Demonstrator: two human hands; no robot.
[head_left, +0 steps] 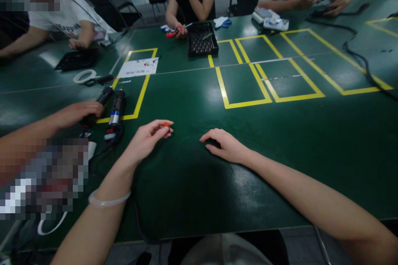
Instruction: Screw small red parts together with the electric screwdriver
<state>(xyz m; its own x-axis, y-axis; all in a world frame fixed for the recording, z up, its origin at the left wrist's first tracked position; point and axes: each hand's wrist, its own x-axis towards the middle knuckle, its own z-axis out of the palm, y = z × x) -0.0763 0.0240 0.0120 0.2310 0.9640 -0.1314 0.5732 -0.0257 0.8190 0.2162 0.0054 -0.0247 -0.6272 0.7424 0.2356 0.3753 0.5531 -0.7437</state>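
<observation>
My left hand hovers just over the green table, fingertips pinched on a small orange piece. A pale bangle sits on that wrist. My right hand rests on the table a little to the right, palm down, fingers loosely curled with a dark shadow beneath them; whether it holds anything is hidden. Two dark electric screwdrivers lie to the left of my left hand, cables trailing toward the table edge.
A co-worker's hand at left rests on one screwdriver. Yellow tape rectangles mark the table. Farther off lie a black parts tray, a paper sheet, a white tape ring and a black cable. Other people sit around the far side.
</observation>
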